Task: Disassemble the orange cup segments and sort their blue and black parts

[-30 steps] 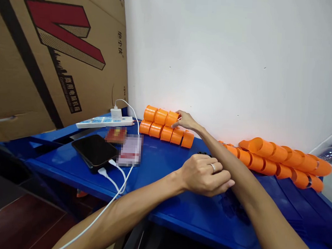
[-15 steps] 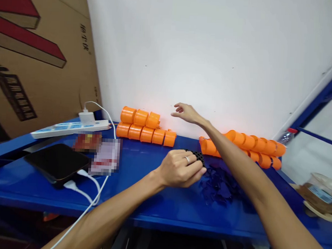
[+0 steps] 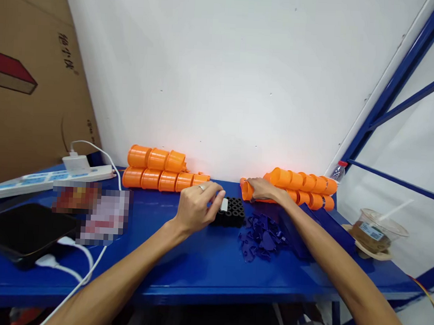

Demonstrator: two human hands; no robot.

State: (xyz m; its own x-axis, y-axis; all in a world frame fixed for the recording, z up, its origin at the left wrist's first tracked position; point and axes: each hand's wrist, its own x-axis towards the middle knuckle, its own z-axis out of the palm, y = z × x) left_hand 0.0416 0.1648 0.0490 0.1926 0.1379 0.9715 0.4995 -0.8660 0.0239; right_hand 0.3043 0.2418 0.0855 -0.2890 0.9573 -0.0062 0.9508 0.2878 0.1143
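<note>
My left hand [image 3: 199, 206] is over the blue table, its fingers curled in and the thumb close to the index finger. Just past the thumb tip, a small white piece [image 3: 224, 204] shows against a black block full of round holes [image 3: 234, 212]; whether the fingers hold it I cannot make out. My right hand [image 3: 262, 189] reaches to the left end of the right-hand stack of orange plastic cups [image 3: 299, 180]. Its fingers are bent over an orange cup [image 3: 247, 191] there. Loose dark blue plastic pieces [image 3: 264, 237] lie in a heap between my arms.
More orange cups [image 3: 152, 179] are stacked by the wall on the left. A power strip [image 3: 45, 178], a black device [image 3: 27, 230] and white cables occupy the table's left side. A drink cup with a straw [image 3: 375, 231] and a bottle [image 3: 338, 173] are at the right.
My right hand has come down from in front of the wall onto the orange cups. My left hand has lifted off the black block, uncovering it. The view has shifted to the right.
</note>
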